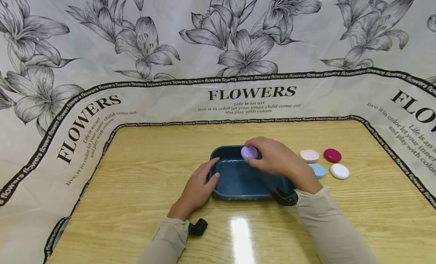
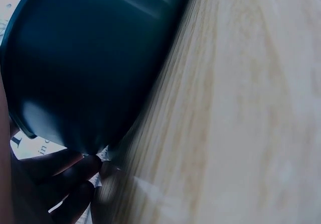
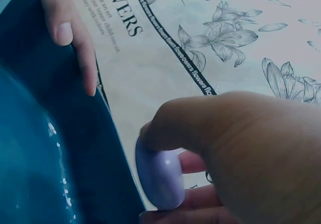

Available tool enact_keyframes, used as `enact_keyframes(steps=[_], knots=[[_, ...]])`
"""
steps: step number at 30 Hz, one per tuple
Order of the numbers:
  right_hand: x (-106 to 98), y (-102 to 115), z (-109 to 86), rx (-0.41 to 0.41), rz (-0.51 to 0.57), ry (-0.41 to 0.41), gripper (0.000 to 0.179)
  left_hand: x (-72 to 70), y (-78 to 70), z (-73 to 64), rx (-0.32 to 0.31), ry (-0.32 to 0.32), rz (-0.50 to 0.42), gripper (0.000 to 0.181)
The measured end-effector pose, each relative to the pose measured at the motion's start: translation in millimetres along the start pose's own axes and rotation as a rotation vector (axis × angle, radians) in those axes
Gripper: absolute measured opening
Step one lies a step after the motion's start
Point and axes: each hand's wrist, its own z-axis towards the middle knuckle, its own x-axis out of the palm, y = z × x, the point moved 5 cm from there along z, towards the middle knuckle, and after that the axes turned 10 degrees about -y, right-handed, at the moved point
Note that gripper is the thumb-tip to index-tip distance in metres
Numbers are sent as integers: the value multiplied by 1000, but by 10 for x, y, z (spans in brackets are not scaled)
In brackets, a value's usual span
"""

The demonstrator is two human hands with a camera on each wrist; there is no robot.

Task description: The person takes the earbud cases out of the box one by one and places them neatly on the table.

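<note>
A dark blue rectangular basin (image 1: 238,180) with rounded corners stands on the table in the head view. At its left end my left hand (image 1: 199,184) grips the rim, with thumb and index finger over the edge; the other fingers (image 2: 65,179) lie against the outer wall in the left wrist view. My right hand (image 1: 276,158) pinches a smooth, oval purple soap bar (image 3: 163,176) between thumb and fingers. In the head view the bar overlaps the basin's far wall. The right forearm hides the basin's near right corner.
Right of the basin lie a pink soap bar (image 1: 309,156), a magenta one (image 1: 332,155), a white one (image 1: 339,171) and a light blue one (image 1: 318,170), partly behind the right wrist. A flower-printed cloth (image 1: 163,101) borders the wooden table (image 1: 143,162).
</note>
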Motion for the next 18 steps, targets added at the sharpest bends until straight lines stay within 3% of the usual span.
enact_keyframes(steps=[8,18], knots=[[-29,-42,-65,-30,20,-48,42,-15,8,2,-8,4,-1,48],[-166,-97,-201,-2,-8,-84,43,-7,-16,1,-3,3,-12,48]])
